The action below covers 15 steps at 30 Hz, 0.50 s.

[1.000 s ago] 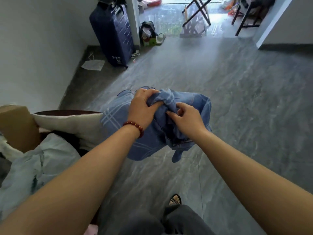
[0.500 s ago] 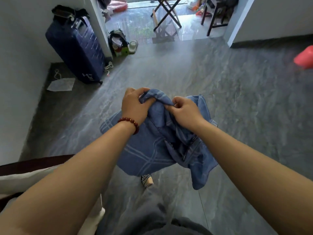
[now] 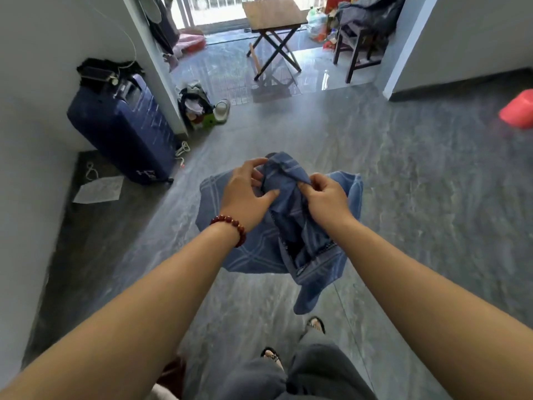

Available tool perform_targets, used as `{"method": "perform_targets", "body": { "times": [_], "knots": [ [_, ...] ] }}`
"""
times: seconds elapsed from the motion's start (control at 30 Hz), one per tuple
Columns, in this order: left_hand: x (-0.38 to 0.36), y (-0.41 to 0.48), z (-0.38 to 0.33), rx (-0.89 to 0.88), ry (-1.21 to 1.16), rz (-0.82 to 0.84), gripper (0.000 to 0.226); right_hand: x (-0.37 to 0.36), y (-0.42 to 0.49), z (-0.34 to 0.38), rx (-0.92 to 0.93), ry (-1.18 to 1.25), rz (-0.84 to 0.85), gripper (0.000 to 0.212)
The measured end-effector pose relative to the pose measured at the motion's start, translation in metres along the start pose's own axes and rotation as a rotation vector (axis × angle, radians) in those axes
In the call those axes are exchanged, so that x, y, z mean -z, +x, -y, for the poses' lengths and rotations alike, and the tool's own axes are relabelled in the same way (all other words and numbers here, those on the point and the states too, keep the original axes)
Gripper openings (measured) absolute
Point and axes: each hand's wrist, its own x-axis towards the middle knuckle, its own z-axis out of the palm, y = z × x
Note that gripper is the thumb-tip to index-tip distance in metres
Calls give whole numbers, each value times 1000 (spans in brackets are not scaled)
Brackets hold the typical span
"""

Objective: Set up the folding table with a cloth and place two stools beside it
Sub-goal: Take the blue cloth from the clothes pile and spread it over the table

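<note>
1. Two hands work low-ctr in frame. The left hand (image 3: 245, 194), w/ a bead bracelet (image 3: 230, 226) at the wrist, has thumb and fingers curled on a bunched fold of the blue checked cloth (image 3: 251, 255). The right hand (image 3: 326, 197) pinches the neighbouring fold. The cloth hangs in the air between them, crumpled, one tail drooping toward the sandalled feet (image 3: 315, 324) at bottom.
2. Step, as I read it: carrying the cloth and hunting for an edge or corner. It's not yet spread.
3. Next move prob. needs: walk to the counter, find two corners, move hands apart, shake flat, lay it square over the top.
4. Floor (image 3: 403, 197): grey marbled tile, glossier farther up the frame. Can't tell if wet.
5. Mid-left: navy suitcase (image 3: 124, 131) against the white wall, w/ a paper sheet (image 3: 98, 190) on the floor just beside it.
6. Far, top ctr: the folding counter (image 3: 274, 13) stands unfolded, wooden top bare, dark legs crossed. Top right: a dark wooden stool (image 3: 357, 44) piled w/ clothes. Right edge: a red plastic thing (image 3: 517, 109), maybe a stool, can't tell.
</note>
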Motion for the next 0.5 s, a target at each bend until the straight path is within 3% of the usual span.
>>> {"method": "perform_targets", "body": {
  "times": [0.27, 0.5],
  "knots": [
    [-17, 106, 9, 32, -40, 135, 81, -18, 109, 14, -73, 154, -60, 24],
    [-45, 231, 2, 39, 64, 235, 77, -8, 232, 29, -127, 279, -40, 15]
  ]
}}
